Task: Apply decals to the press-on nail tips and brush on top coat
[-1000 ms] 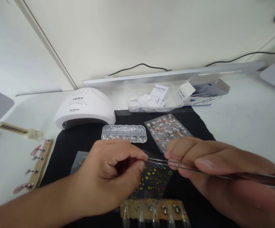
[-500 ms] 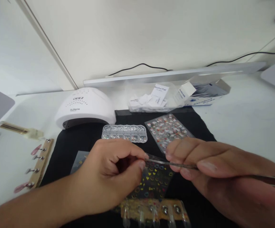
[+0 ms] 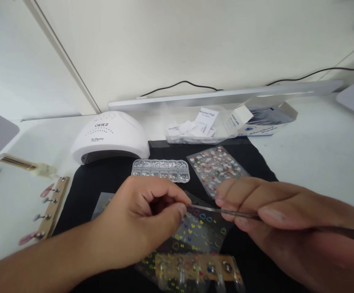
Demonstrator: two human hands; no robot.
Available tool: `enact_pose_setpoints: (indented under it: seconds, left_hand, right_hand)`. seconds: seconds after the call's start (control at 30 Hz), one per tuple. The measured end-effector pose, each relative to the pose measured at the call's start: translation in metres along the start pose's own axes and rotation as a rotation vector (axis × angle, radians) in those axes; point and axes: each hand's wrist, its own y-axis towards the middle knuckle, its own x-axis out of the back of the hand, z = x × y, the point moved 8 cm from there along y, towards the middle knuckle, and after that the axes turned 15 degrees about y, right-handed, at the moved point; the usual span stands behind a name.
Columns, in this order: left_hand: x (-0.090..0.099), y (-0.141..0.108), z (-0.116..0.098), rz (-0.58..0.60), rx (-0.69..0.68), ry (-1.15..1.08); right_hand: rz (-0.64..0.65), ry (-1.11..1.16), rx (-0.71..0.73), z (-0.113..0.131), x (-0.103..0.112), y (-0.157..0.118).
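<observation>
A pair of metal tweezers is held in the right hand, the thumb laid along one side and the fingers curled behind; this long grip is probably chosen to keep the tips steady. The tweezers' two arms are pressed close together, and their tips meet the fingertips of the left hand. There the grip is narrow, thumb pinched against forefinger; what is caught between them cannot be told.

Below the hands, a clear sheet printed with yellow hearts and small outlines is seen, perhaps placed there for easy reach. Nearer the viewer, a light brown strip is set crosswise with clear nail tips pointing forward off it, seemingly spaced so that each can be reached singly.

Beyond the left hand, a clear divided case keeps small glittering pieces sorted by compartment. To its right, a sheet of orange and white stickers is laid flat at a slant. All of these are spread over a black cloth, presumably put down to protect the white desk and show up small pieces. At the far left edge of the cloth, a white domed lamp is placed with its hollow facing the viewer.
</observation>
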Motion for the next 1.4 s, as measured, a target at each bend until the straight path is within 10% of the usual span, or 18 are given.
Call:
enact_pose_setpoints:
  seconds: [0.6, 1.4]
  left_hand:
    - [0.000, -0.004, -0.006, 0.013, -0.137, 0.136]
    - [-0.008, 0.000, 0.010, 0.128, 0.160, -0.044]
  right_hand:
    - [0.085, 0.032, -0.013, -0.001, -0.001, 0.002]
    - [0.008, 0.007, 0.009, -0.001, 0.002, -0.001]
